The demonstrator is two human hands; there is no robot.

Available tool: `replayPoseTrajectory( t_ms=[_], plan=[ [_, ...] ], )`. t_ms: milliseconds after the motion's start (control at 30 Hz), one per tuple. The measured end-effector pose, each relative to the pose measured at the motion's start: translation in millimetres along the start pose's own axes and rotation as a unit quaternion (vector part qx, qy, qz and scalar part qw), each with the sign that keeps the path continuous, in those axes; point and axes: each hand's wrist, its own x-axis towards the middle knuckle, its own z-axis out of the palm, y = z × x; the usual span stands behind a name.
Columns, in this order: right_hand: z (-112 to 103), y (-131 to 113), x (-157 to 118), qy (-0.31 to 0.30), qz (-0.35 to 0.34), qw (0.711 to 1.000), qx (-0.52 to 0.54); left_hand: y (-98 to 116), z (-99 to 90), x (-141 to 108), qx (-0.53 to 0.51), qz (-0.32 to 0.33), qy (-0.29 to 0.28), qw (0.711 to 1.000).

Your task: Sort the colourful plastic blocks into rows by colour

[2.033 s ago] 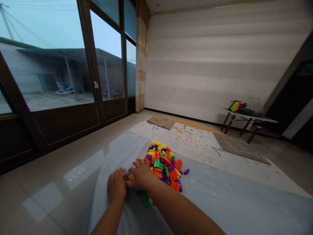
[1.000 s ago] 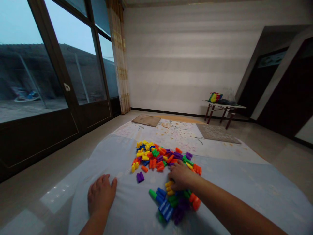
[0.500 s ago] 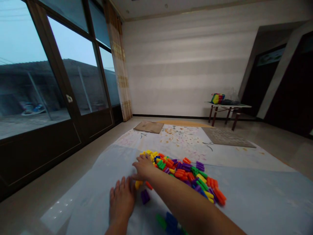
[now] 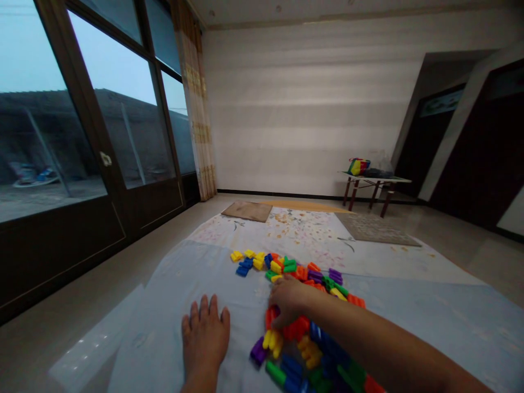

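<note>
My left hand lies flat on the pale blue sheet, fingers spread, with nothing in it. My right hand is cupped palm down over the spread of plastic toy blocks, touching some of them. A red block shows by its thumb, which stands apart from the fingers. Beside it on the near side are a yellow block and a purple block. Yellow blocks and a blue block lie scattered beyond the hand. My right forearm hides part of the pile.
The sheet covers a low surface, with a floral cloth farther back. A brown board and a grey mat lie on it. A small table with bags stands by the wall; glass doors are at left.
My right hand has moved right and nearer from the far left edge of the blocks. Blocks have shifted and spread nearer to me. My left hand stays flat on the sheet.
</note>
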Motion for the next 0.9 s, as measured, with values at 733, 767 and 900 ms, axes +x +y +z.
replayPoseTrajectory(
  t_ms=[733, 767, 900],
  plan=[
    [10, 34, 164, 0.073, 0.121, 0.988, 0.057, 2, -0.3, -3, 0.047, -0.003, 0.005, 0.999],
    [11, 40, 156, 0.071, 0.124, 0.988, 0.051, 2, -1.7, -2, 0.047, -0.004, 0.001, 0.999],
    [10, 55, 113, 0.060, 0.124, 0.990, 0.021, 4, -4.9, -1, 0.040, -0.008, -0.016, 0.999]
  ],
)
